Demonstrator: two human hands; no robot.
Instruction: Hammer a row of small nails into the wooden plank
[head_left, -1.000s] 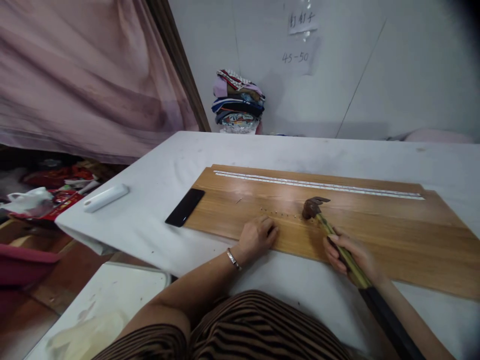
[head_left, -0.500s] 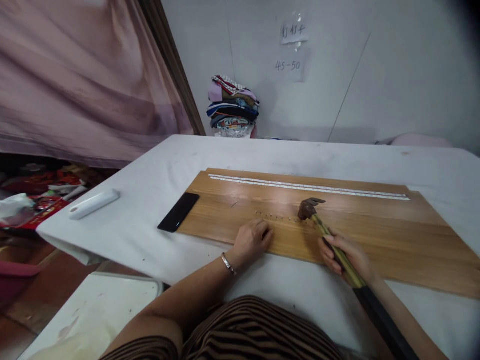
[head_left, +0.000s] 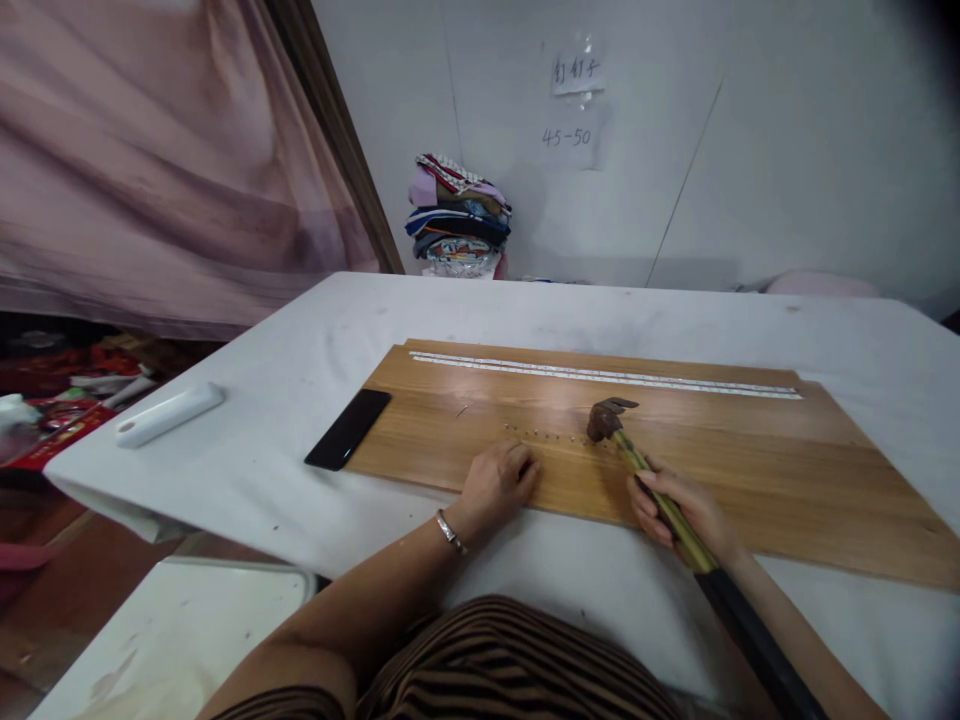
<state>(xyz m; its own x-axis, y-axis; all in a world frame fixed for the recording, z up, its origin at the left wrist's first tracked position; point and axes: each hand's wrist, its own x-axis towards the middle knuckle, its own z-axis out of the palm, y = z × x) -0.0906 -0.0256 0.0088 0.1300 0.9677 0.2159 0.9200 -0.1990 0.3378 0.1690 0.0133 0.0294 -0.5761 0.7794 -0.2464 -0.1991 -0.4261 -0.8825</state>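
Note:
My right hand (head_left: 679,510) is wrapped round the yellow-and-black handle of a claw hammer (head_left: 604,420). The rusty brown head is low over the wooden board (head_left: 750,470), near the right end of a row of small nails (head_left: 546,434). Whether the head touches a nail cannot be made out. Curled into a loose fist, my left hand (head_left: 499,480) rests on the board's near edge, just in front of the row, and I see nothing in its fingers. A loose nail (head_left: 461,411) lies on the board to the left.
Two white measuring strips (head_left: 600,376) run along the board's far side. A black phone (head_left: 349,430) lies across the board's left end. The white table (head_left: 277,400) also holds a white handled object (head_left: 171,414). Folded clothes (head_left: 459,215) are stacked beyond the table by the wall.
The whole view has shifted slightly, so everything appears a little further left. Both hands and the hammer keep nearly the same place over the board.

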